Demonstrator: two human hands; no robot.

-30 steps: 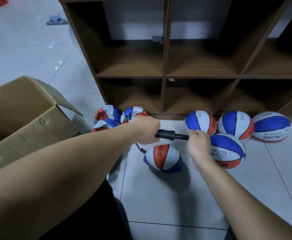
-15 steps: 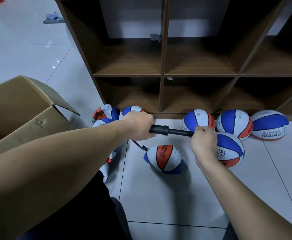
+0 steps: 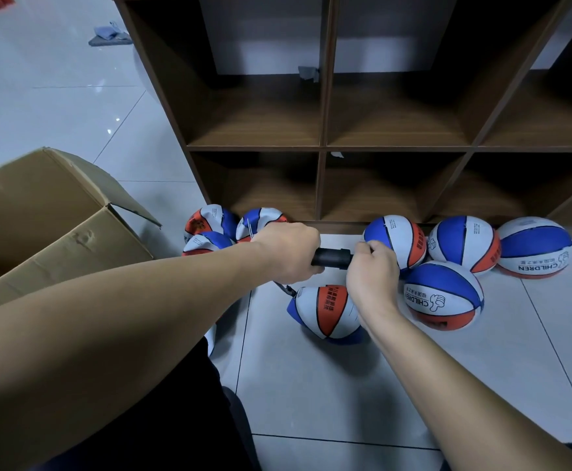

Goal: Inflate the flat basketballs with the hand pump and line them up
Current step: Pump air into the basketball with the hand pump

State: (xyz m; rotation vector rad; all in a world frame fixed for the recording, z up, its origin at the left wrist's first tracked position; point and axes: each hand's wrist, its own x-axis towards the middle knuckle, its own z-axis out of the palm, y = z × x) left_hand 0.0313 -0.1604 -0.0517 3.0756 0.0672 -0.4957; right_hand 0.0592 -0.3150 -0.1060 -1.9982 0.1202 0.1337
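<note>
My left hand (image 3: pixel 286 251) grips the barrel of a black hand pump (image 3: pixel 331 257) held level above the floor. My right hand (image 3: pixel 373 273) grips the pump's handle, pushed in close against the barrel. A thin black hose (image 3: pixel 285 289) runs from under my left hand down to a partly flat red, white and blue ball (image 3: pixel 325 312) on the tiles. Several round inflated balls lie to the right by the shelf, the nearest one (image 3: pixel 444 295) marked CHILDREN. Flat balls (image 3: pixel 210 224) are piled to the left, behind my left forearm.
A dark wooden cubby shelf (image 3: pixel 323 147) stands right behind the balls. An open cardboard box (image 3: pixel 50 219) sits at the left. Pale floor tiles (image 3: pixel 311 385) stretch below the ball. A grey cloth (image 3: pixel 109 34) lies far off at the upper left.
My right hand has pushed the pump handle leftward into the barrel after drawing it out half a second ago. The rod no longer shows.
</note>
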